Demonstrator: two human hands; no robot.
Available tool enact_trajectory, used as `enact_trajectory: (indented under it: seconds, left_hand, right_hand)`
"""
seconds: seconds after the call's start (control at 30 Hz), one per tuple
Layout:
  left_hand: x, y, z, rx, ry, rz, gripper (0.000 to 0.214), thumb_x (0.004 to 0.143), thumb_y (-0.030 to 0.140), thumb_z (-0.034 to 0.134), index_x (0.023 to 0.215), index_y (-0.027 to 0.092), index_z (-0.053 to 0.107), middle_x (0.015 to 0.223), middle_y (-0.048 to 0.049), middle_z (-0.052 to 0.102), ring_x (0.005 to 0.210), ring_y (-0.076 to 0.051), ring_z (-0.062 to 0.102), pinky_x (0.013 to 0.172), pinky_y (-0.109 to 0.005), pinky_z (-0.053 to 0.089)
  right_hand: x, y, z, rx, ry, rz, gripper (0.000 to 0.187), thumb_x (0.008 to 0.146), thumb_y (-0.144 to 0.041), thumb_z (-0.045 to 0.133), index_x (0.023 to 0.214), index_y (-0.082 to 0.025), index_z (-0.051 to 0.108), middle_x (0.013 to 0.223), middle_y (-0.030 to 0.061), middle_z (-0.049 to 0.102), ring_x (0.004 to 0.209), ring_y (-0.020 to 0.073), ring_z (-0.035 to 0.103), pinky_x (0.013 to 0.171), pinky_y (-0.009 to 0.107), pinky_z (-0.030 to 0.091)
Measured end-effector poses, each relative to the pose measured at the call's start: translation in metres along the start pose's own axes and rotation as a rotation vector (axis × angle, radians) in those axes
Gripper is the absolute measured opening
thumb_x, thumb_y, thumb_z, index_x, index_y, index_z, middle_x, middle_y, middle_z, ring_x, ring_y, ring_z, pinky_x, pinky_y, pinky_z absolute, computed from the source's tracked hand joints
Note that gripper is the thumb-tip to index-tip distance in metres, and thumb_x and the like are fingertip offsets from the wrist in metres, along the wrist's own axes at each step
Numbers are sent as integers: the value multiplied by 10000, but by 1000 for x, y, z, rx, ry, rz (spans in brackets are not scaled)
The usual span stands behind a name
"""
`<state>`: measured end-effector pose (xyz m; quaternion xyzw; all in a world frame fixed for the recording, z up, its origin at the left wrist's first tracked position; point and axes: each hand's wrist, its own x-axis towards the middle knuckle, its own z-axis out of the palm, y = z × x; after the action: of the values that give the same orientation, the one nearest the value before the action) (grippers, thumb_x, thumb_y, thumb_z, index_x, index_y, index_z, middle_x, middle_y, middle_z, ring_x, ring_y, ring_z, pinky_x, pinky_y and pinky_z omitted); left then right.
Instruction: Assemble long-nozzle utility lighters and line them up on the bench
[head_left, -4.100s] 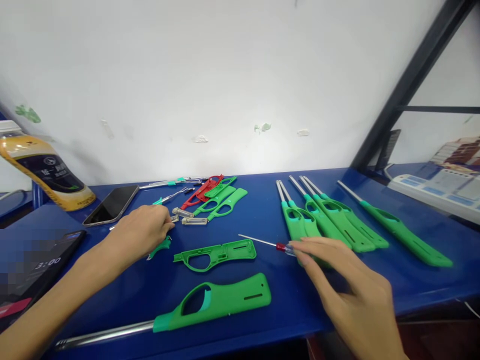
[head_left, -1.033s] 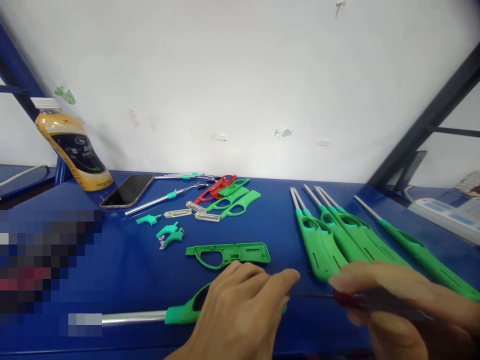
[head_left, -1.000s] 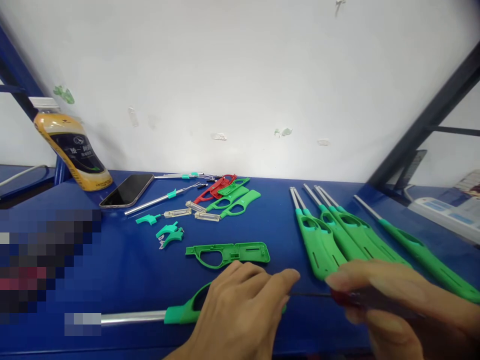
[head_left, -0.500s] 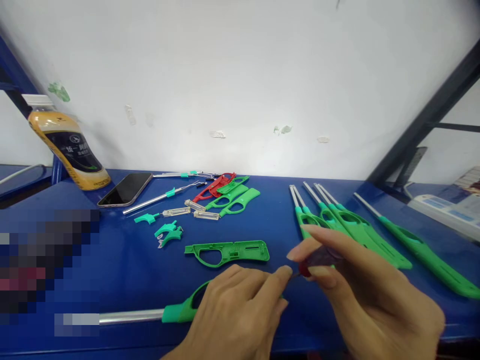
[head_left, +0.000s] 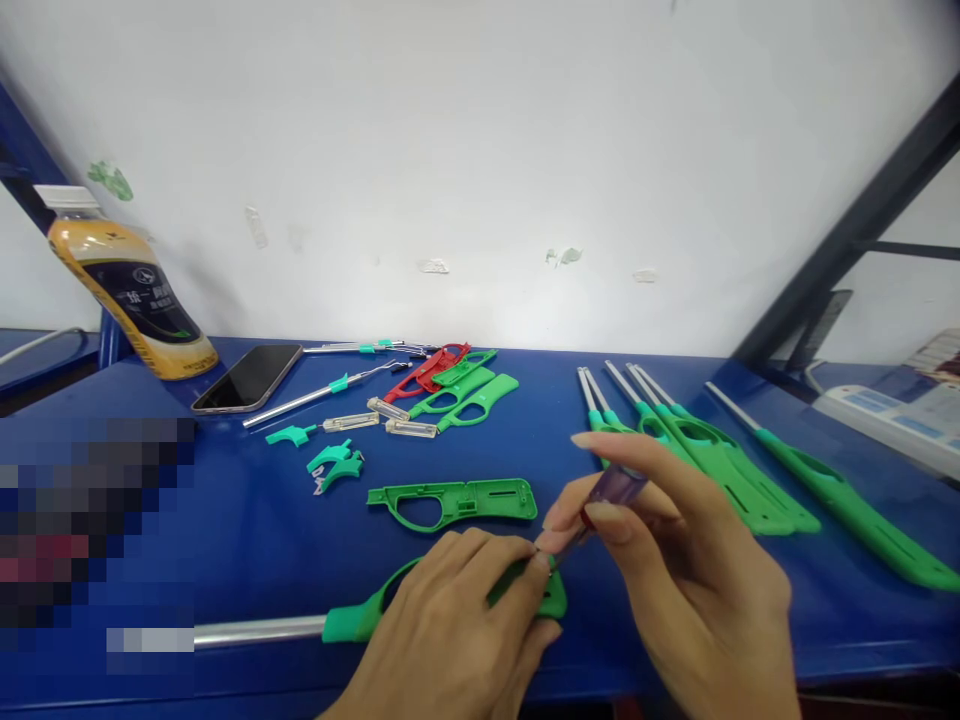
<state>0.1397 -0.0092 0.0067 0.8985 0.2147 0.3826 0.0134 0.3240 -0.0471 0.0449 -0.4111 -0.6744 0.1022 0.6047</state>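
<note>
My left hand (head_left: 457,610) is closed over the handle of a green long-nosed gas lighter (head_left: 352,622), pressing it against the blue table at the front. The lighter's metal tube points left, and the handle's end shows past my fingers. In my right hand (head_left: 697,600) is a small screwdriver (head_left: 619,485) with a translucent purple and red handle, tilted down. Its shaft reaches the lighter's handle end beside my left fingertips; whether the tip sits in a screw is hidden. Just behind lies a green half shell (head_left: 450,505), inner side up.
Several assembled green lighters (head_left: 735,475) lie at right. Teal triggers (head_left: 337,465), clear fuel tanks (head_left: 411,429), a red shell (head_left: 439,368) and metal tubes (head_left: 292,402) lie back left, near a phone (head_left: 249,378) and a bottle (head_left: 135,290). A white wall stands behind.
My right hand has moved left and turned the screwdriver more upright, bringing its shaft to the lighter's handle end. My left hand stays on the lighter, its fingers shifted slightly.
</note>
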Motion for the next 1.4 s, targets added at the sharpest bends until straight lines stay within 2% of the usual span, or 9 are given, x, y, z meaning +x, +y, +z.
enact_trajectory:
  seconds: [0.37,0.43,0.57,0.67,0.77,0.87,1.03,1.27,1.4]
  left_hand:
    - [0,1,-1,12,24,13,288,1218,318,423,1220,178,674,1041,-36,827,840,-239,818,693,-407,705]
    - [-1,0,0,22,31,9,304,1218,325,425,1204,171,687,1049,-44,833,848,-244,822,709,-415,707]
    - [-5,-3,1,38,27,22,292,1209,313,462,1246,151,703,1112,-52,849,884,-244,828,766,-413,705]
    - [-8,-4,-1,50,-19,50,311,1211,279,452,1302,139,714,1171,-61,850,936,-235,827,797,-388,690]
    - [-11,-4,-6,76,-108,62,330,1206,223,439,1381,149,708,1253,-75,834,1027,-234,811,926,-419,665]
    - [-16,-6,-9,97,-140,45,322,1175,204,522,1452,194,684,1331,-57,819,1118,-245,787,1072,-489,614]
    - [-20,-11,-9,112,-142,87,326,1166,160,501,1435,140,684,1340,-86,822,1150,-264,791,945,-419,686]
    - [-17,-10,-13,62,-129,74,371,1215,226,394,1360,135,723,1297,-108,831,1114,-246,822,941,-373,717]
    - [-16,-9,-13,78,-88,82,376,1218,209,372,1312,138,729,1272,-94,842,1088,-257,836,905,-405,729]
  right_hand:
    - [10,-3,3,-121,-63,57,298,1143,-230,611,1368,-406,698,938,-133,784,689,1,767,750,39,591]
    - [8,-3,2,-99,-35,82,292,1137,-227,626,1345,-415,708,982,-134,807,752,20,799,765,61,616]
    - [3,-2,0,-72,63,90,300,1099,-219,705,1331,-406,742,1240,-106,832,1069,85,822,927,133,648]
    - [0,0,1,0,79,44,390,1062,-145,746,1343,-414,757,1181,-120,834,993,63,806,938,123,631]
    - [-2,-1,5,56,62,-43,526,1018,-57,766,1396,-422,752,1052,-109,803,895,63,742,858,133,628]
    - [-3,-2,6,34,32,-60,508,1057,-120,740,1474,-408,718,1079,-80,795,920,89,721,869,179,633]
    - [-3,-3,3,-10,47,1,491,1117,-97,599,1480,-410,705,1342,-76,807,1066,117,792,960,243,650]
    - [-2,-2,2,-44,98,-126,581,937,-19,842,1408,-354,781,968,-16,745,853,160,682,715,290,607]
    - [-2,-3,0,-80,20,-111,431,1075,-122,685,1430,-352,766,1172,8,779,920,148,721,707,277,607]
